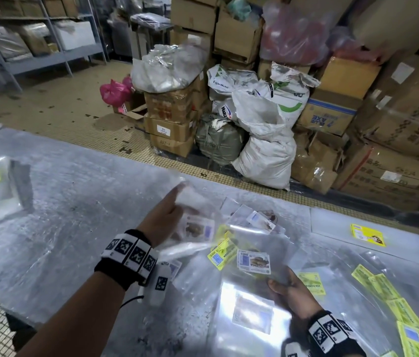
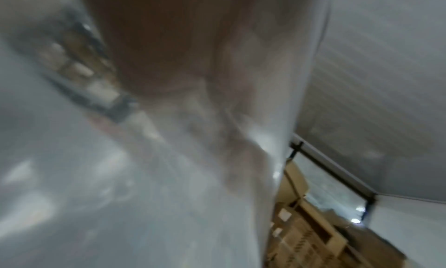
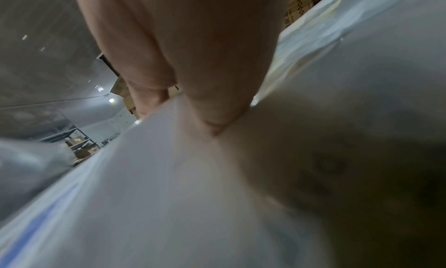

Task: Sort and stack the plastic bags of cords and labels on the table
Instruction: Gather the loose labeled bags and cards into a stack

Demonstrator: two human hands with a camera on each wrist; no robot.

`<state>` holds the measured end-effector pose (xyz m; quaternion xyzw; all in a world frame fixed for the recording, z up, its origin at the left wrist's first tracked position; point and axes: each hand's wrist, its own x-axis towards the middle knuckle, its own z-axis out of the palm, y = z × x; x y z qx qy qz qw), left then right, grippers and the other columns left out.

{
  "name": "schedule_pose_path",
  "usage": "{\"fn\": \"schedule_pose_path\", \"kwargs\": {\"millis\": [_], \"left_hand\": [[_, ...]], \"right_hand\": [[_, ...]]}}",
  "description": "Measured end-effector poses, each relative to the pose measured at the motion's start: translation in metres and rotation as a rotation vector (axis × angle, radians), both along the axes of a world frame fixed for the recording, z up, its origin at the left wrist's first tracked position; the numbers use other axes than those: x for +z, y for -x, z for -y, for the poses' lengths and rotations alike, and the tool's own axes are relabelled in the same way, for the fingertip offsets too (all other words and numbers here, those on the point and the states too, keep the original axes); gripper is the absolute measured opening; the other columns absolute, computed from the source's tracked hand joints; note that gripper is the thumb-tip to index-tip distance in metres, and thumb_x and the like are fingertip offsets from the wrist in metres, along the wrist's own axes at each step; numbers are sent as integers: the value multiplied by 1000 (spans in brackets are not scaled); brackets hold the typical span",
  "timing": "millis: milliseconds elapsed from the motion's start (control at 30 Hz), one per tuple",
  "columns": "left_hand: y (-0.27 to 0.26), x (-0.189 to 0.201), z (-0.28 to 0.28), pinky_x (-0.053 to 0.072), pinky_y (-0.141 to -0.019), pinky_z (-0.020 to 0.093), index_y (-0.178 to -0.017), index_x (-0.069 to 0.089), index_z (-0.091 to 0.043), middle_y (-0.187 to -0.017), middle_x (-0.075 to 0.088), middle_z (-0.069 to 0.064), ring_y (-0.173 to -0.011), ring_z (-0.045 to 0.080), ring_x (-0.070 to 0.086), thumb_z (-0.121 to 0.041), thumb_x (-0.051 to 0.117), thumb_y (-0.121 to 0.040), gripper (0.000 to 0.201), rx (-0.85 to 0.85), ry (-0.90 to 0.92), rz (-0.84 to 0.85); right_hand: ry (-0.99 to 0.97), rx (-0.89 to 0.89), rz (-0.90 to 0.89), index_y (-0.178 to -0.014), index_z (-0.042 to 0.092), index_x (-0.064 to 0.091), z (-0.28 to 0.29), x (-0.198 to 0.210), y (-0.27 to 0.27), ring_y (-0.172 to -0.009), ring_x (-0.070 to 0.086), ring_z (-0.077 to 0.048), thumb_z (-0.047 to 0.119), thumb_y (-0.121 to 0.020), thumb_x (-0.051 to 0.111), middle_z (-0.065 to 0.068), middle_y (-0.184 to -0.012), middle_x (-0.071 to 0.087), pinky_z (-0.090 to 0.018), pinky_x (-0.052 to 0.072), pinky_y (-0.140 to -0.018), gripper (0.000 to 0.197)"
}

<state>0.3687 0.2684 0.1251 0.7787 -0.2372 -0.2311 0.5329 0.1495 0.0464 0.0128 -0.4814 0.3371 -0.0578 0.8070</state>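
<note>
Two hands (image 1: 168, 215) (image 1: 291, 292) holding clear label bags (image 1: 198, 229)

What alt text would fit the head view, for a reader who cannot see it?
Over a plastic-covered table, the left hand lifts a clear bag holding a label, while the right hand holds the edge of another clear bag. Yellow labels lie at right; cardboard boxes and sacks stand behind.

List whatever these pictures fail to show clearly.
- Left wrist view: motion blur smears the left hand and the bag it holds.
- Right wrist view: bag fills the frame, contents unreadable.
- Head view: label print too small; right hand fingers hidden under plastic.
</note>
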Motion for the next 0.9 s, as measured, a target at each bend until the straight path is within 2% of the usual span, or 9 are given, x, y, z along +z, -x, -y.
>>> {"fn": "schedule_pose_path", "kwargs": {"millis": [100, 200, 300, 400, 567, 633, 733, 833, 900], "left_hand": [[19, 36, 19, 48, -41, 25, -150, 23, -32, -68, 70, -5, -46, 9, 55, -2, 37, -103, 57, -64, 221, -8], [33, 38, 35, 46, -38, 25, -146, 30, -40, -95, 75, 4, -51, 19, 58, -4, 39, -103, 57, -65, 381, -163], [54, -4, 48, 46, -39, 25, -135, 40, -37, -94, 75, 7, -55, 23, 61, -16, 36, -106, 35, -121, 219, -307], [77, -71, 49, 52, -43, 30, -138, 42, -20, -90, 68, 6, -49, 15, 58, 2, 46, -94, 50, -69, -84, -346], [96, -120, 48, 50, -61, 20, -138, 42, -20, -90, 72, -7, -69, 12, 61, 5, 42, -90, 53, 27, -170, -219], [103, -123, 54, 49, -80, 20, -138, 44, -22, -105, 69, -2, -92, 15, 62, 0, 44, -90, 52, 45, -228, -111], [107, -124, 57, 41, -102, 38, -143, 39, -28, -131, 46, 10, -113, 30, 52, -12, 50, -89, 57, 2, -386, 56], [114, -119, 61, 51, -73, 25, -144, 32, -30, -110, 49, 8, -79, 23, 59, -7, 46, -92, 58, 1, -262, -68], [115, -122, 64, 41, -52, 20, -143, 31, -26, -89, 55, 3, -59, 14, 51, -4, 43, -95, 55, -12, -242, -131]], "right_hand": [[16, -2, -37, -125, -8, 47, 2, 1, -2, -64, 74, -27, -27, -88, 42, -19, -82, 75, -28, 56, -50, 42], [67, -16, -151, -118, -3, 51, 7, -6, -4, -71, 72, -30, -30, -88, 39, -23, -91, 71, -32, 59, -55, 43], [132, 16, -233, -131, 7, 52, 10, -8, -1, -96, 68, -27, -18, -91, 48, -20, -123, 65, -49, 56, -90, 47], [91, 10, -200, -125, 27, 55, 10, -3, 1, -89, 68, -15, -10, -94, 53, 1, -108, 70, -31, 54, -76, 48], [60, 9, -230, -115, 37, 57, 3, 10, 6, -94, 57, -14, 1, -93, 49, 5, -107, 65, -30, 34, -70, 43], [46, 8, -224, -119, 41, 58, 1, 11, 7, -103, 55, -20, 8, -91, 52, -2, -121, 63, -38, 36, -87, 44], [30, 12, -232, -141, 44, 45, 2, 13, 10, -128, 39, -23, 21, -93, 55, 1, -137, 47, -54, 18, -112, 54], [-6, -27, -256, -148, 43, 37, 0, 17, 11, -149, 19, -29, 49, -97, 51, -4, -160, 29, -59, 9, -117, 53], [-40, -39, -307, -154, 36, 28, 1, 11, 10, -151, 15, -33, 79, -87, 41, -6, -165, 18, -62, 9, -117, 80]]}}
